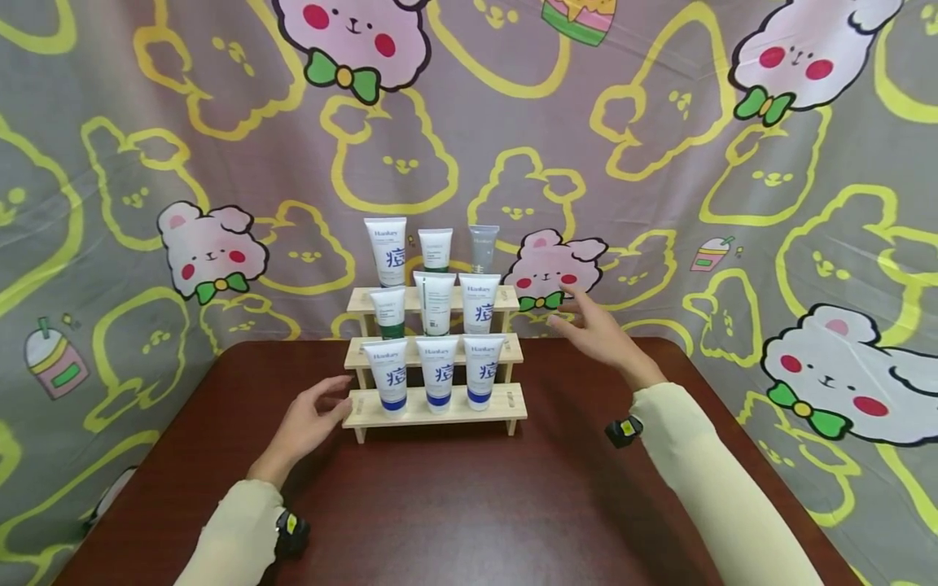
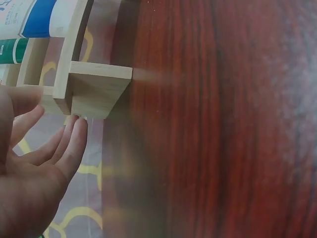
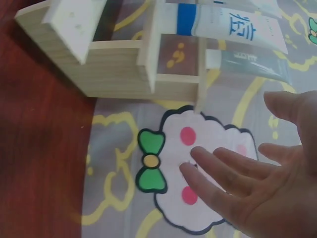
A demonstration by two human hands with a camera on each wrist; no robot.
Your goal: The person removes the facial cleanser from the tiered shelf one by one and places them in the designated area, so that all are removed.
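Observation:
A three-tier wooden display rack (image 1: pixel 515 405) carries several squeeze tubes, three to a tier. The bottom tier holds white tubes with blue bands (image 1: pixel 438 374). In the middle stand a small white-and-green tube (image 1: pixel 388 309), a taller white tube (image 1: pixel 436 301) and a blue-lettered one (image 1: pixel 479 305). A grey tube (image 1: pixel 483 248) is at the top right. My left hand (image 1: pixel 311 419), fingers loosely bent, is at the rack's lower left end; in the left wrist view its fingertips (image 2: pixel 77 126) come close to the side board, contact unclear. My right hand (image 3: pixel 262 188) hovers right of the rack, fingers spread, holding nothing.
The rack stands toward the back of a dark reddish-brown table (image 1: pixel 440 513). Behind and beside the table hangs a grey cloth (image 1: pixel 659 244) printed with cartoon animals. Each sleeve has a small black device (image 1: pixel 623 431) at the wrist.

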